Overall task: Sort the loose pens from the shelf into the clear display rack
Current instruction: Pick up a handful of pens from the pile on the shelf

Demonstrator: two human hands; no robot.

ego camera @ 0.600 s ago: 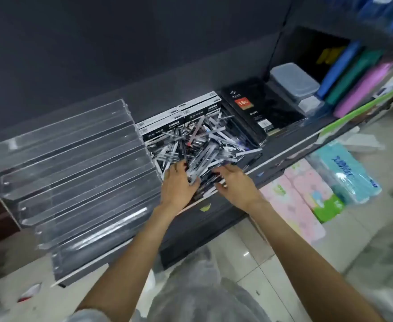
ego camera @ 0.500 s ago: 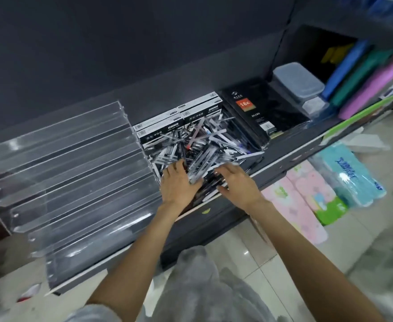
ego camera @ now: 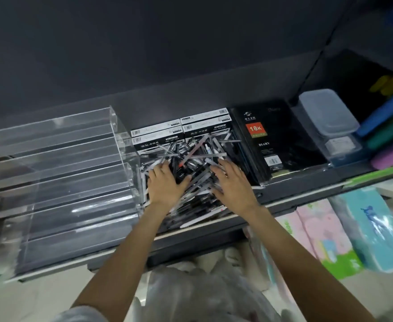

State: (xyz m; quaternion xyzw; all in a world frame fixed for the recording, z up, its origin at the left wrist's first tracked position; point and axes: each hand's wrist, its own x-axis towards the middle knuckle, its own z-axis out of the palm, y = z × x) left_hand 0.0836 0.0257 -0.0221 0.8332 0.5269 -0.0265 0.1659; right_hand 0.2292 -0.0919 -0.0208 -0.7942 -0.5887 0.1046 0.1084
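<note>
Two hands lie flat on the pen pile [ego camera: 190, 163], left hand [ego camera: 165, 184] and right hand [ego camera: 235, 184], fingers spread, gripping nothing. Clear rack [ego camera: 58, 173] waits empty at nine o'clock. Pens near six o'clock overhang the shelf edge [ego camera: 307, 194]; a push could drop them.

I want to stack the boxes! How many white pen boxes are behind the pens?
4 show: two stacked at the left and two stacked at the right, against the back wall behind the loose pens. More may be hidden under the pile.
</note>
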